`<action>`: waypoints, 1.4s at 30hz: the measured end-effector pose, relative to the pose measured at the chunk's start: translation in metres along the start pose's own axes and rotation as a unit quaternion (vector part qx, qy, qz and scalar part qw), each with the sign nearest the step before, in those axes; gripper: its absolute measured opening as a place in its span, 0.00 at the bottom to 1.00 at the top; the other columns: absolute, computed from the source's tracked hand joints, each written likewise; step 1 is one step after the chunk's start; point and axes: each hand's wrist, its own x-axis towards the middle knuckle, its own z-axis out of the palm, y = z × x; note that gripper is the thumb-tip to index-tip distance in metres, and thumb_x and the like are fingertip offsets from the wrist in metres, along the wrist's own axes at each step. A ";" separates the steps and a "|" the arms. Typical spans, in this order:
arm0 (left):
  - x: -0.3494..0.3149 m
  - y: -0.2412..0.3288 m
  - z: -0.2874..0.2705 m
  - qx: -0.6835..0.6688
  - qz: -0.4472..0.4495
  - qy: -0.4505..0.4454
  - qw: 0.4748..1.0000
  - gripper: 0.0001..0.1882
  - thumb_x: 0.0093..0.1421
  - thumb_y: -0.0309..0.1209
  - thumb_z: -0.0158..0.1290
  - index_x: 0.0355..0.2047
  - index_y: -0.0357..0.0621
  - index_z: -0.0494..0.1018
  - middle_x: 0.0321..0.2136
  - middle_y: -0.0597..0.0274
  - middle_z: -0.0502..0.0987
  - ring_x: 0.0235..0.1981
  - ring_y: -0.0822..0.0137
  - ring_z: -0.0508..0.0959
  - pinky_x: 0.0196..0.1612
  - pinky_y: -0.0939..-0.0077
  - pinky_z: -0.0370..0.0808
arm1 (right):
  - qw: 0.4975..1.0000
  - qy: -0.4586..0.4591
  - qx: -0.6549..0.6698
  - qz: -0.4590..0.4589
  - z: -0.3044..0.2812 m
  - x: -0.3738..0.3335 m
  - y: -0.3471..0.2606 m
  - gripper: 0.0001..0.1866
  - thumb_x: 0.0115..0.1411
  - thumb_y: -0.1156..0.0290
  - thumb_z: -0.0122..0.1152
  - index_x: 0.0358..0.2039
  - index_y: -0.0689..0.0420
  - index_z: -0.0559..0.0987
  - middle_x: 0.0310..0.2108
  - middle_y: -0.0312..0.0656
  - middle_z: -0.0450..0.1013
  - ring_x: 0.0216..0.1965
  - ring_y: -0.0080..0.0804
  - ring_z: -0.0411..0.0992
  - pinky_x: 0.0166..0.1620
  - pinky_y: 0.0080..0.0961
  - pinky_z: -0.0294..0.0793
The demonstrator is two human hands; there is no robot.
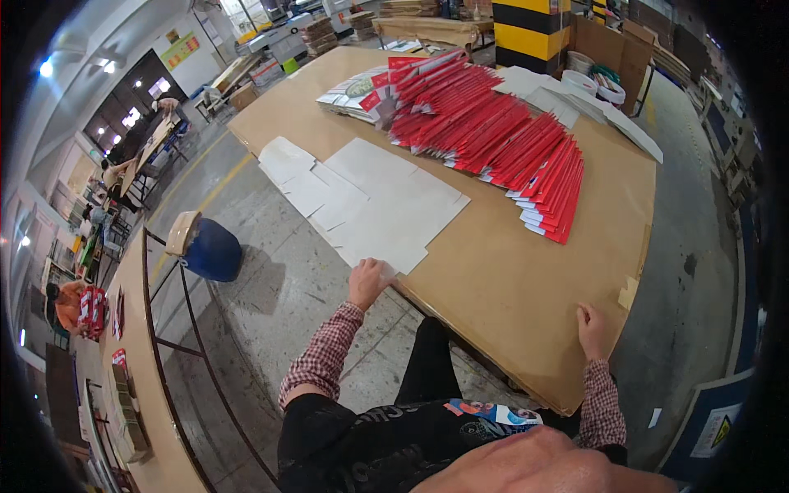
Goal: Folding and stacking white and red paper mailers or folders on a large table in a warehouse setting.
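Head view centres on a white sheet (382, 197) with slits and flaps, lying flat along the counter's left edge, near corner toward the person; being laid flat probably keeps its flaps from folding. At that corner is the left hand (367, 283), fingers bunched close together, perhaps to steady the sheet; whether they pinch it I cannot tell. The right hand (591, 329) is well apart, by the right edge of the counter (526, 304), its fingers loosely curled with nothing visible in them; its palm is hidden, so how tightly it closes is unclear. Beyond the sheet, red packets (501, 127) lean over one another in a long curved row, an overlap that likely keeps each edge within reach while saving room. A printed pile (347, 94) sits at the row's left end, and more white card (567, 103) lies behind it, seemingly out of the way. On the floor to the left is a blue barrel (215, 251).
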 end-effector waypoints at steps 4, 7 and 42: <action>0.010 0.003 0.002 0.054 0.074 -0.100 0.991 0.17 0.50 0.42 0.56 0.34 0.42 0.71 0.35 0.53 0.73 0.39 0.55 0.73 0.38 0.63 0.72 | 0.996 -0.047 0.063 0.046 0.000 -0.009 0.025 0.12 0.60 0.70 0.51 0.39 0.62 0.76 0.27 0.38 0.72 0.27 0.25 0.68 0.32 0.22 0.68; 0.020 -0.005 0.008 0.125 0.127 -0.153 0.972 0.10 0.53 0.37 0.52 0.30 0.44 0.72 0.29 0.55 0.74 0.35 0.56 0.75 0.36 0.63 0.73 | 0.972 -0.101 0.167 0.134 -0.003 -0.005 0.018 0.13 0.60 0.70 0.51 0.42 0.62 0.75 0.26 0.34 0.70 0.27 0.21 0.67 0.31 0.19 0.68; -0.090 0.381 0.128 -0.379 0.145 -0.091 0.909 0.08 0.45 0.37 0.53 0.23 0.47 0.70 0.27 0.64 0.73 0.28 0.55 0.75 0.27 0.57 0.70 | 0.822 0.308 -0.121 -0.464 -0.079 -0.109 0.053 0.35 0.54 0.55 0.60 0.55 0.67 0.62 0.55 0.52 0.59 0.53 0.49 0.60 0.56 0.46 0.58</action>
